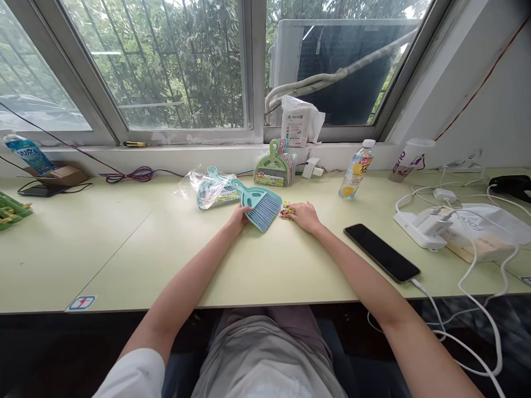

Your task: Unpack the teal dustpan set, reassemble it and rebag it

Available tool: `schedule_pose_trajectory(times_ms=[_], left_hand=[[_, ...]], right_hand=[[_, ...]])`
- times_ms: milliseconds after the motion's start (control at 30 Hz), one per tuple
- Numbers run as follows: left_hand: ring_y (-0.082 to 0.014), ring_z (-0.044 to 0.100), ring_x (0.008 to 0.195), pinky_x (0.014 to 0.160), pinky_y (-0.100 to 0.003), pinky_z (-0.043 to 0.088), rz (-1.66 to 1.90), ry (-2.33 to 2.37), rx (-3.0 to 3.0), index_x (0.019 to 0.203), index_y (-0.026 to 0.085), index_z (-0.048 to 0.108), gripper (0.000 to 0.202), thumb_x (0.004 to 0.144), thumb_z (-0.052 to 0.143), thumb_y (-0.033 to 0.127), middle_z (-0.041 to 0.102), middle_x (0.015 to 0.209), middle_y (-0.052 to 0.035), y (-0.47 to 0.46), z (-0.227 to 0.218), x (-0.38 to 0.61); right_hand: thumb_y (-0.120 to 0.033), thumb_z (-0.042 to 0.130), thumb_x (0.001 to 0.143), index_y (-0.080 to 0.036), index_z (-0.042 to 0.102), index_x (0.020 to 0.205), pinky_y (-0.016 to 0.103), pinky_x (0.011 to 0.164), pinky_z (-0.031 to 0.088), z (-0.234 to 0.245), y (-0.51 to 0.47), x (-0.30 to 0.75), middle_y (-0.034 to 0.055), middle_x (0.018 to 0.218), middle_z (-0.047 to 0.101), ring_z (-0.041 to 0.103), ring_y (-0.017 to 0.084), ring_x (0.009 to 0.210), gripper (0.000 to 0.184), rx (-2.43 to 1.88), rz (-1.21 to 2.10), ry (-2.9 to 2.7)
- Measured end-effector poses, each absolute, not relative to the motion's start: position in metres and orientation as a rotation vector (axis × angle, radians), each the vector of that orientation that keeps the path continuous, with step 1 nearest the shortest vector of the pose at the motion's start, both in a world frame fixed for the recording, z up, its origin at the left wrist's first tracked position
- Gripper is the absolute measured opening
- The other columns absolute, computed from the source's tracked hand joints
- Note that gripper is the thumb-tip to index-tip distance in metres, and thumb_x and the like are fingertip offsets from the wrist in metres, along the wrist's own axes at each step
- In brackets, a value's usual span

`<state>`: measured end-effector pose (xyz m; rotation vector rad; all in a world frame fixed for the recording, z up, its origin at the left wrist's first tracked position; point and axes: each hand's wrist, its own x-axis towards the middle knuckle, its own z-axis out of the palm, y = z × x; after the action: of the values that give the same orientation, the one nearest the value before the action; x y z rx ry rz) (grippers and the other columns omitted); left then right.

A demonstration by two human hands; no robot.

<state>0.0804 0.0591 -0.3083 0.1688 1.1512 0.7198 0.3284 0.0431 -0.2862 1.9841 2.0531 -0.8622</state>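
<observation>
My left hand (238,219) grips the edge of a teal mini dustpan and brush set (262,203), tilted over the table with its bristles facing up. Near the table's middle, my right hand (306,216) has its fingers closed on a small crumpled piece with red, yellow and green print (287,210); whether it is a label or a wrapper I cannot tell. Just behind the left hand lies another teal dustpan set in a clear plastic bag (219,193). Green and pink dustpan sets in clear wrap (274,168) stand against the wall behind.
A drink bottle (355,170) and a plastic cup (410,160) stand back right. A black phone (381,252) on a charging cable lies by my right forearm, near a white power strip (420,231) and tangled cables. At the left are a blue-labelled bottle (30,155) and green bundled items (12,211).
</observation>
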Motion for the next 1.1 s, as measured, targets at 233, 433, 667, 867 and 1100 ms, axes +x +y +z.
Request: schedule_pose_trajectory(times_ms=[233,433,667,867,1100], left_hand=[[-0.0119,0.058,0.067,0.058,-0.024,0.053,0.692,1.136,0.163,0.095,0.018,0.053,0.034,0.063,0.061,0.01,0.058,0.085,-0.0014,0.058,-0.301,0.081],[-0.0111,0.06,0.072,0.064,-0.022,0.054,0.773,0.986,0.179,0.102,0.019,0.052,0.038,0.068,0.067,0.015,0.061,0.093,-0.0023,0.049,-0.286,0.096],[-0.0118,0.062,0.075,0.069,-0.023,0.053,0.782,0.943,0.249,0.103,0.015,0.052,0.047,0.064,0.077,0.022,0.063,0.092,-0.0044,0.046,-0.279,0.101],[-0.0156,0.063,0.081,0.075,-0.028,0.054,0.774,1.0,0.236,0.102,0.016,0.049,0.055,0.055,0.075,0.007,0.064,0.093,-0.004,0.046,-0.283,0.1],[-0.0209,0.062,0.095,0.091,-0.038,0.051,0.764,0.933,0.272,0.105,0.017,0.048,0.058,0.055,0.076,0.006,0.063,0.102,-0.0056,0.046,-0.282,0.098]], right_hand=[[-0.051,0.049,0.092,-0.02,0.069,0.096,0.031,0.08,0.039,-0.268,0.054,0.333,0.0068,0.088,0.066,0.059,0.023,0.083,0.037,2.667,-0.872,1.665],[-0.053,0.036,0.097,-0.02,0.06,0.121,0.05,0.107,0.014,-0.252,0.045,0.296,0.0098,0.127,0.053,0.042,0.025,0.122,0.047,2.594,-0.752,2.122],[-0.061,0.019,0.097,-0.017,0.024,0.148,0.065,0.104,-0.002,-0.26,0.018,0.254,0.0062,0.15,0.002,-0.007,0.022,0.139,0.067,2.076,-1.026,2.113],[-0.061,0.024,0.096,-0.024,0.025,0.147,0.066,0.103,-0.003,-0.259,0.018,0.253,0.0016,0.151,-0.003,-0.011,0.023,0.138,0.063,2.208,-1.204,2.062],[-0.037,0.059,0.087,-0.018,0.03,0.141,0.041,0.105,0.037,-0.268,0.027,0.267,0.0112,0.141,0.035,0.036,0.023,0.129,0.064,2.665,-2.338,1.24]])
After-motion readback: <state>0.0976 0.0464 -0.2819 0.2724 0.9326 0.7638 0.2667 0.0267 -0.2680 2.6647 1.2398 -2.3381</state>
